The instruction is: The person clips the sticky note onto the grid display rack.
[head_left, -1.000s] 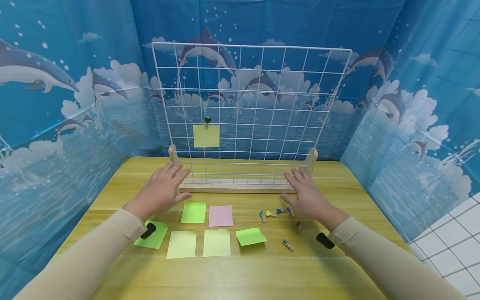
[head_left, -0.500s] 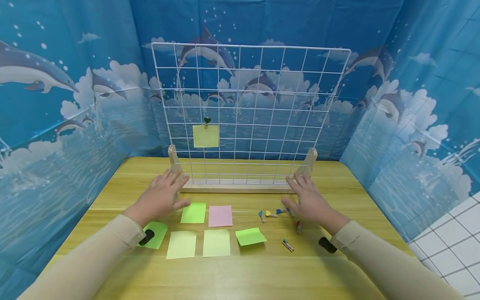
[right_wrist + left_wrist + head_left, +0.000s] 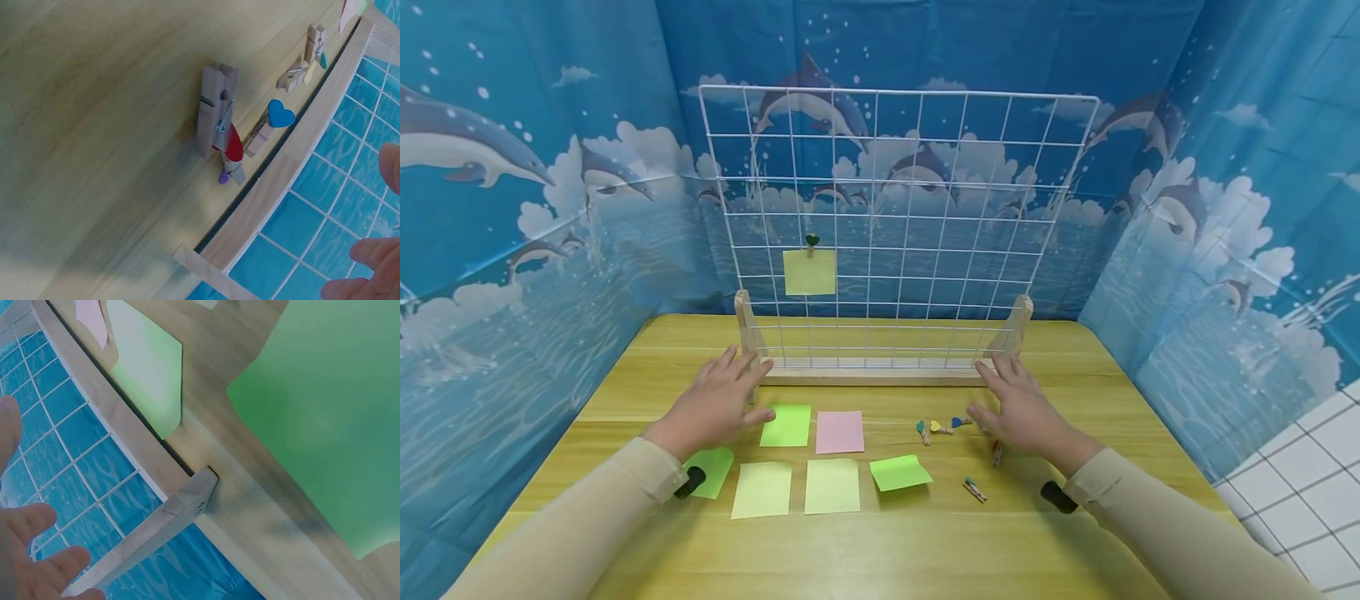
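Note:
My left hand (image 3: 713, 407), fingers spread, holds nothing beside the left foot of a white wire grid (image 3: 891, 196). Its thumb overlaps a green sticky note (image 3: 788, 427) in the head view. My right hand (image 3: 1028, 414) is likewise spread and holds nothing, close by several small wooden clothespins. Among these are a blue heart clothespin (image 3: 280, 115), a red one (image 3: 234, 145) and a purple one (image 3: 224, 178), which the right hand hides in the head view. On the grid hangs a pale yellow note (image 3: 809, 273) under a dark green heart clothespin (image 3: 812, 242).
Near the grid's wooden base (image 3: 872, 378) lie a pink note (image 3: 840, 432), two pale yellow notes and a curled green note (image 3: 900, 473). Another green note (image 3: 713, 473) is partly behind the left wrist camera (image 3: 691, 482). A dolphin-print curtain (image 3: 587, 250) encloses the table (image 3: 880, 558).
Both hands have drawn back from the grid's base toward me and slightly outward, fingers still spread. The right hand has come over the purple clothespin. Notes and clothespins stay put.

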Demonstrator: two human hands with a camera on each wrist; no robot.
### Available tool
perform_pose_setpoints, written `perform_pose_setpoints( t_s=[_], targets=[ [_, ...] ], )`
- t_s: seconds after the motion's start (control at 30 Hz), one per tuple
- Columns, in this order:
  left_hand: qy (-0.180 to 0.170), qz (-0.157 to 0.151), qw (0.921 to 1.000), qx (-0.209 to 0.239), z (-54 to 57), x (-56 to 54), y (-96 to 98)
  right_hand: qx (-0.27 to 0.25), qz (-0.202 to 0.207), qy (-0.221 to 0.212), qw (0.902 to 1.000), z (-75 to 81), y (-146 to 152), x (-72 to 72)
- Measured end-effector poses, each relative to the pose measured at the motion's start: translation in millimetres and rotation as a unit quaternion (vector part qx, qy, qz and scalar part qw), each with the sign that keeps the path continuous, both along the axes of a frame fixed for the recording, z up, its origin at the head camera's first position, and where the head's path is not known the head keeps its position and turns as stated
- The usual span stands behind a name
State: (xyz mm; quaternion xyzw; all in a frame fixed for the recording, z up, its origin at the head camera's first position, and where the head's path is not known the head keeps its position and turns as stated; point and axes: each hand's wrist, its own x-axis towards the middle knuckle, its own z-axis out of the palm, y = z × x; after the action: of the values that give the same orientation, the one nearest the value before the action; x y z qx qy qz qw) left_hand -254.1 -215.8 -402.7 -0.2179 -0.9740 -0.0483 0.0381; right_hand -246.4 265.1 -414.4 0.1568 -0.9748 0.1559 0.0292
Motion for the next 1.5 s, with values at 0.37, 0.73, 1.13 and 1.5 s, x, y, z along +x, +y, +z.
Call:
perform_pose_setpoints(
  t_s=[0.37,0.73,1.13,1.5],
  targets=[
    [-0.014,0.005,0.9999,0.007,-7.3,2.7,-3.2,0.008,-0.006,-0.014,0.9998,-7.9,5,1.0],
    [-0.019,0.003,0.9998,0.009,-10.9,8.2,-8.5,0.034,-0.005,-0.009,0.9994,-13.7,8,5.9],
    [-0.039,0.008,0.9991,0.017,-17.6,15.2,-22.7,0.041,0.012,-0.046,0.9980,-15.0,15,11.7],
    [-0.059,0.017,0.9980,0.017,-22.3,21.9,-29.9,0.055,0.013,-0.084,0.9949,-17.7,19,13.3]
  ],
)
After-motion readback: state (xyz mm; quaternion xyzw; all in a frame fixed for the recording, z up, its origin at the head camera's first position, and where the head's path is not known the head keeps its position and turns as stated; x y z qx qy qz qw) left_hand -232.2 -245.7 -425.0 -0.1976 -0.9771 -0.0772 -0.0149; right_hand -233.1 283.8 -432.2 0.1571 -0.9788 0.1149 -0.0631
